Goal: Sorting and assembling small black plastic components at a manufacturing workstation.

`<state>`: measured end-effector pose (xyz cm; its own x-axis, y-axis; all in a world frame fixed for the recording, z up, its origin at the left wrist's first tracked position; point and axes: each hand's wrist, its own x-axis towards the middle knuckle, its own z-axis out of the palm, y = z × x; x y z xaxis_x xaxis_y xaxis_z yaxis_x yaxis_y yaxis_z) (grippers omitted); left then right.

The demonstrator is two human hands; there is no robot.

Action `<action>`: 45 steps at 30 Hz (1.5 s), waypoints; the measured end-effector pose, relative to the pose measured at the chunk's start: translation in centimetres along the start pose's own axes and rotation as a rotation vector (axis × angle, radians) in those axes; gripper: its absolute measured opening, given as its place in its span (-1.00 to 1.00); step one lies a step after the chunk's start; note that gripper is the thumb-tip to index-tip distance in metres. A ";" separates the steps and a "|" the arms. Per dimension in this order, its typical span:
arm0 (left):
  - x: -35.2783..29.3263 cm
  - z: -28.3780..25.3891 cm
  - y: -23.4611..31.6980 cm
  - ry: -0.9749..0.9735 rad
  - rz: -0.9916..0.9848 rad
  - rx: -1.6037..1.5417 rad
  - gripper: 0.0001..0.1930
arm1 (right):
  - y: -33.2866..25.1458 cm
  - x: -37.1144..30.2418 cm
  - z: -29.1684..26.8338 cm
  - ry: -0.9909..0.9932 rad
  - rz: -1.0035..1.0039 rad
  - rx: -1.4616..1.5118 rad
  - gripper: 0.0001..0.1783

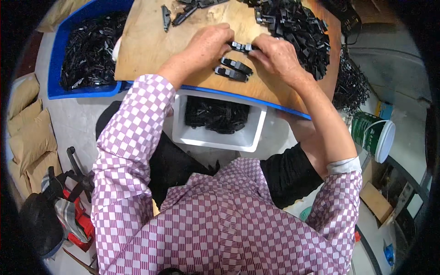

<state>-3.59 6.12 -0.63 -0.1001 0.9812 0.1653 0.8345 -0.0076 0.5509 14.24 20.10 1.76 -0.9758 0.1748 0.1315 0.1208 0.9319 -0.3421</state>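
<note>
Between my two hands is a small black plastic part with grey bits, held level just above the wooden table. My left hand pinches its left end, and my right hand grips the right end with thumb and fingers. Closer to me, two similar black parts lie side by side on the wood. A large heap of black plastic pieces covers the table's right side. Several more dark pieces are scattered at the far left. The fingertips partly hide the held part's ends.
Below the table edge stands a white bin with black parts inside. A blue crate full of dark pieces is at the left, near stacked brown packages. At right are a tangle of black pieces and a green bucket lying tilted.
</note>
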 end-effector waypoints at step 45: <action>-5.7 -2.2 2.5 0.026 -0.243 0.368 -0.75 | 2.0 -0.4 1.1 0.090 0.129 -0.475 -0.63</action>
<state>-2.13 0.05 1.53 -0.3272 0.9406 0.0904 0.9219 0.2968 0.2490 14.71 21.51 0.03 -0.9302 0.3055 0.2034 0.3298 0.9390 0.0977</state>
